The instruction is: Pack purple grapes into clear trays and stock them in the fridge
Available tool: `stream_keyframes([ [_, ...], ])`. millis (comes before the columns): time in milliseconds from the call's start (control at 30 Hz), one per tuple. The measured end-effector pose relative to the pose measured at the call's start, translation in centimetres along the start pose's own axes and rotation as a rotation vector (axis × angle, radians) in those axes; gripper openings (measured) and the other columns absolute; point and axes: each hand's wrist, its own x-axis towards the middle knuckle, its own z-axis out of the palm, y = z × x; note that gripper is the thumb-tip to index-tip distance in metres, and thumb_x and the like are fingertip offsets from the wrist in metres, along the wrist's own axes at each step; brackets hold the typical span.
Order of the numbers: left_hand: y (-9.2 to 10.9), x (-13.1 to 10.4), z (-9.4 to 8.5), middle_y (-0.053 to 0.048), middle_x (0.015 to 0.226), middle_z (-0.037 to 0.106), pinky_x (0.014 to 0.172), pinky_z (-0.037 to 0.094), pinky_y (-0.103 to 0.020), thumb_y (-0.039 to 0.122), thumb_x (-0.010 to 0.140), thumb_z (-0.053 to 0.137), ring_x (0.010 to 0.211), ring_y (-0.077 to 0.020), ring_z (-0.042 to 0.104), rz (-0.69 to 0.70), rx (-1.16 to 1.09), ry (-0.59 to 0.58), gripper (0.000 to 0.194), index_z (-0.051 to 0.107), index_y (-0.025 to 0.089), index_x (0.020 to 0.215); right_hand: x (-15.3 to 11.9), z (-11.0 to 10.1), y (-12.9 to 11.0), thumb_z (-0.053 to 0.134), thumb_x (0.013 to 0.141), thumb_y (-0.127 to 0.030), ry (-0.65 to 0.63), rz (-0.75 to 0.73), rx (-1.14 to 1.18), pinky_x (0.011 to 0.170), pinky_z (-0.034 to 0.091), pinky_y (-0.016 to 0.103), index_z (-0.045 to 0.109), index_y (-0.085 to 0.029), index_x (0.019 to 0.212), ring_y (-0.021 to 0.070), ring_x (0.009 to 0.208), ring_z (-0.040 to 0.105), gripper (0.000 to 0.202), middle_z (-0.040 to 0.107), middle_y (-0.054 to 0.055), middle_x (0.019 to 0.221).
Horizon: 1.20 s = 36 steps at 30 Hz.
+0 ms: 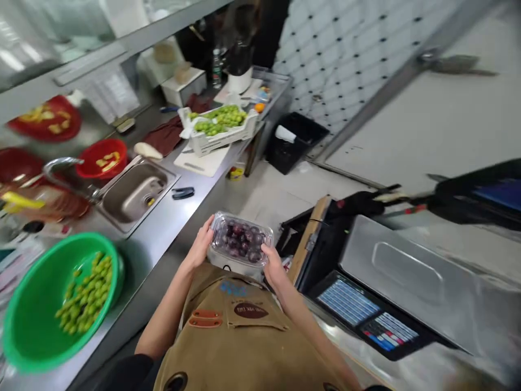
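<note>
Currently, head view | left hand (200, 247) and right hand (273, 266) each keep a holding grip on an end of the clear punnet of dark grapes (241, 240), in front of the apron | green bowl (32, 320) on tabletop (163, 228) to the left | scale (391, 282) to the right

Person wears a tan canvas-type apron (244, 342), lower centre of frame, w/ a dark oval logo patch (251, 310), faint blue print above it, two orange-brown tabs at left of bib. Metal eyelet at bottom edge. Dark sleeve (126, 372) at lower left; forearms bare. Left hand (200, 245) & right hand (273, 266): no gloves.
</note>
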Motion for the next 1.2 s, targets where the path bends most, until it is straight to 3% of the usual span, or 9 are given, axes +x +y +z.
stream_keyframes([
  [200,0.5,12.1,5.3,-0.013,0.162,0.063,0.139,0.028,-0.056,0.079,0.096,0.067,0.163,-0.0394,0.044,-0.026,0.002,-0.186,0.083,0.061,0.026,0.161,6.0,-4.0,-3.1,0.089,0.073,-0.056,0.161,-0.117,0.113,0.122,0.053,0.059,0.083,-0.030,0.109,0.0410,0.140,0.069,0.044,0.086,0.004,0.126],
  [367,2.2,23.3,10.0,-0.014,0.162,0.061,0.136,0.033,-0.055,0.072,0.086,0.082,0.161,-0.0418,0.044,-0.042,-0.085,-0.319,0.091,0.059,0.024,0.160,14.4,-6.1,-8.9,0.091,0.070,-0.052,0.272,-0.213,0.079,0.124,0.051,0.058,0.082,-0.029,0.108,0.0408,0.141,0.068,0.045,0.085,0.005,0.126],
  [567,7.9,35.0,16.6,-0.014,0.159,0.061,0.127,0.045,-0.055,0.067,0.082,0.087,0.153,-0.0422,0.053,0.022,-0.098,-0.530,0.098,0.051,0.026,0.164,20.9,-8.7,-17.3,0.092,0.071,-0.058,0.360,-0.336,-0.008,0.126,0.048,0.060,0.081,-0.031,0.121,0.0404,0.140,0.067,0.058,0.082,0.006,0.133],
  [733,13.1,43.6,23.6,-0.015,0.168,0.051,0.126,0.045,-0.055,0.071,0.083,0.086,0.154,-0.0424,0.050,0.353,-0.087,-0.768,0.104,0.045,0.029,0.169,22.9,-11.4,-23.0,0.092,0.071,-0.074,0.467,-0.649,-0.095,0.132,0.041,0.063,0.069,-0.037,0.148,0.0414,0.153,0.057,0.089,0.067,0.007,0.159],
  [900,15.8,50.4,33.5,-0.016,0.159,0.052,0.131,0.037,-0.062,0.076,0.075,0.088,0.154,-0.0444,0.048,0.798,-0.198,-0.891,0.116,0.043,0.031,0.172,24.9,-15.8,-29.1,0.087,0.069,-0.076,0.560,-1.111,-0.320,0.138,0.027,0.067,0.065,-0.038,0.157,0.0471,0.168,0.035,0.098,0.052,0.005,0.173],
  [1000,17.3,53.8,41.3,-0.015,0.155,0.053,0.130,0.037,-0.065,0.079,0.068,0.091,0.152,-0.0463,0.049,0.903,-0.240,-0.988,0.123,0.044,0.032,0.172,27.0,-20.0,-32.1,0.090,0.060,-0.077,0.703,-1.197,-0.274,0.138,0.026,0.068,0.069,-0.037,0.152,0.0488,0.169,0.031,0.102,0.053,0.005,0.171],
  [1067,18.4,55.8,47.1,-0.015,0.157,0.054,0.130,0.039,-0.063,0.081,0.070,0.089,0.152,-0.0464,0.050,0.821,-0.190,-1.049,0.120,0.045,0.031,0.171,29.0,-23.4,-33.5,0.093,0.053,-0.079,0.815,-1.137,-0.116,0.136,0.031,0.066,0.073,-0.036,0.145,0.0493,0.166,0.035,0.104,0.058,0.007,0.167],
  [1200,18.9,58.5,58.5,-0.014,0.170,0.051,0.136,0.034,-0.055,0.077,0.083,0.082,0.162,-0.0448,0.044,0.389,0.017,-1.176,0.104,0.048,0.029,0.169,32.8,-30.1,-35.4,0.098,0.055,-0.070,1.011,-0.878,0.358,0.123,0.046,0.059,0.078,-0.033,0.130,0.0450,0.146,0.059,0.086,0.076,0.007,0.141],
])
